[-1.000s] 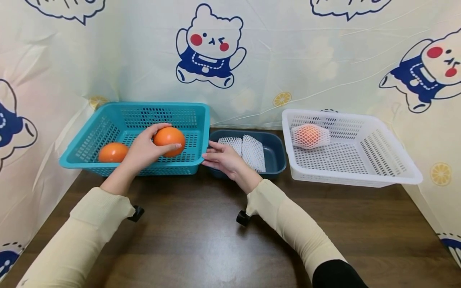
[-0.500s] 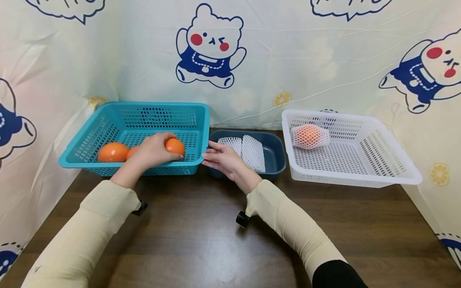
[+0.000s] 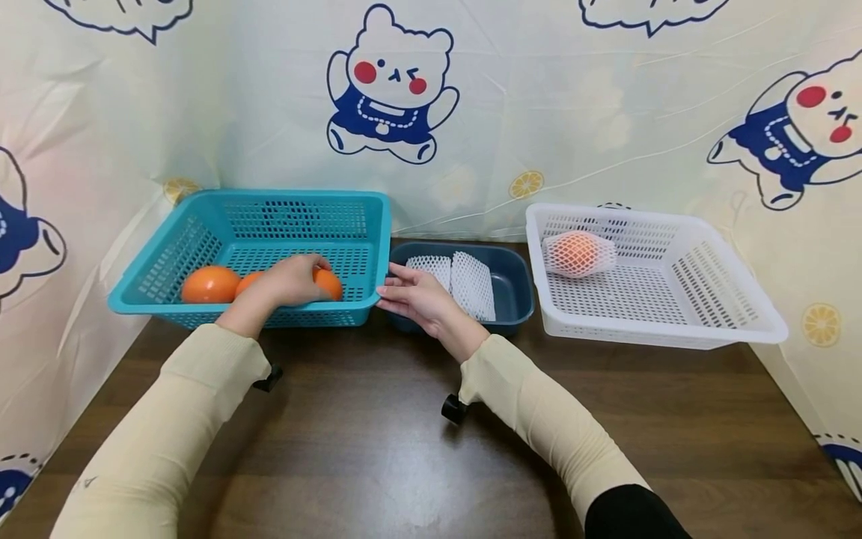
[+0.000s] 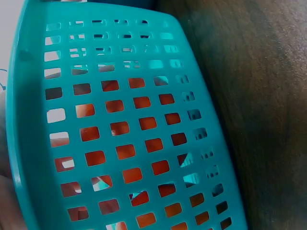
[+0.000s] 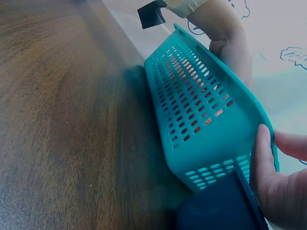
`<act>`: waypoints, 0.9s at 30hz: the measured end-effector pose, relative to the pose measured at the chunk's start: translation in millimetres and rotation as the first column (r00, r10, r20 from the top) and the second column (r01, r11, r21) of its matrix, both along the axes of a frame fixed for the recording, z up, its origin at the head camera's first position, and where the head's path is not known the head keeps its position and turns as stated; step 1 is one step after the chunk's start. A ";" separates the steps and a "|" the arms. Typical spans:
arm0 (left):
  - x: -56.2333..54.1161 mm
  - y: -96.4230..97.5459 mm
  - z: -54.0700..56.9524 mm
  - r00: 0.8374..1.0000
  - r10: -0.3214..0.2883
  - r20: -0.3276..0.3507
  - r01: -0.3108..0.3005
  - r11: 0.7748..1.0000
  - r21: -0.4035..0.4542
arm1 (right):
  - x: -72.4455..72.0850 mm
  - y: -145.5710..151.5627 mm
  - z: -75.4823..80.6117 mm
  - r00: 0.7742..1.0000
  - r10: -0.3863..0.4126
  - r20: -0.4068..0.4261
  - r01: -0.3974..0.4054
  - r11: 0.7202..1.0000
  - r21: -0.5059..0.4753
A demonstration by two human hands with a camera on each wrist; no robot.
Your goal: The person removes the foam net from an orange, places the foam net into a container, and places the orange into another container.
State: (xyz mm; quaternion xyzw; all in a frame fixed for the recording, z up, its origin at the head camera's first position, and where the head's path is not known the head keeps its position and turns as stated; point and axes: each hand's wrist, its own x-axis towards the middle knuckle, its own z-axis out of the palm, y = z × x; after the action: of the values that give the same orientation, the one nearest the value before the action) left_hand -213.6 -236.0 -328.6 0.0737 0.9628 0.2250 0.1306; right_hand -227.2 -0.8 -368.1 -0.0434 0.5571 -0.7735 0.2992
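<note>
My left hand (image 3: 295,280) reaches into the teal basket (image 3: 296,317) from the front. Its thumb and fingers curl round an orange (image 3: 328,284) near the basket's right end. Partly behind that wrist is a second orange (image 3: 248,281), and a third orange (image 3: 211,284) lies to its left. In the left wrist view, orange patches show through the slots of the basket wall (image 4: 122,136), while the fingers' grip is hidden. At the basket's front right corner my right hand (image 3: 419,300) pinches the rim; the right wrist view shows thumb and fingers (image 5: 262,153) on either side of it.
A dark blue tub (image 3: 515,296) between the baskets holds white foam net sleeves (image 3: 473,286). To the right stands a white basket (image 3: 663,333) containing one fruit in a foam net (image 3: 579,254). The brown table (image 3: 404,434) extends in front; a printed cloth hangs behind.
My left hand has lowered the orange into the teal basket, toward its front right part, and now sits deeper over it. The right hand stays at the rim.
</note>
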 end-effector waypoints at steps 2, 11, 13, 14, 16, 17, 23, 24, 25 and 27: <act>-1.2 -0.7 -0.3 1.000 -0.003 0.019 0.003 1.000 -0.001 | 0.0 -0.6 0.1 1.000 -0.002 -0.001 0.002 1.000 0.004; -2.6 2.9 3.3 0.998 0.016 0.061 -0.014 1.000 -0.027 | 0.1 -1.2 1.5 1.000 -0.014 -0.004 0.014 1.000 0.014; -2.8 3.9 3.3 0.998 0.023 0.066 -0.021 0.999 -0.029 | 0.2 -1.0 1.6 1.000 -0.015 -0.003 0.015 1.000 0.013; -3.0 4.0 3.2 0.997 0.023 0.067 -0.021 0.999 -0.031 | 0.1 -0.9 1.6 1.000 -0.015 -0.002 0.015 1.000 0.012; -4.0 3.9 2.5 0.997 0.025 0.071 -0.022 0.999 -0.035 | 0.1 -0.6 1.4 1.000 -0.015 -0.001 0.015 1.000 0.011; -4.2 4.2 2.6 0.997 0.024 0.074 -0.022 0.999 -0.035 | 0.2 -0.6 1.5 1.000 -0.015 0.000 0.015 1.000 0.010; -5.4 4.5 2.4 0.996 0.020 0.087 -0.016 0.999 -0.037 | 0.4 -0.6 1.9 1.000 -0.009 0.001 0.009 1.000 0.010; -5.4 4.4 2.5 0.996 0.018 0.088 -0.015 0.999 -0.034 | 0.3 -0.7 1.8 1.000 -0.007 -0.001 0.007 1.000 0.011; -5.4 4.2 2.4 0.996 0.015 0.090 -0.012 0.999 -0.031 | 0.3 -0.7 1.8 1.000 -0.006 -0.003 0.007 1.000 0.012; -5.1 3.7 2.4 0.996 0.007 0.091 -0.005 1.000 -0.021 | 0.2 -0.8 1.7 1.000 -0.008 -0.007 0.008 1.000 0.015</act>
State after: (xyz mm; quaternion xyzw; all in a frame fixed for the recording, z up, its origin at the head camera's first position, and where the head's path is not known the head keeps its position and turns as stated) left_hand -218.7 -232.3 -326.2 0.0592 0.9583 0.2185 0.1743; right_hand -227.0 -1.6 -366.3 -0.0414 0.5639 -0.7705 0.2945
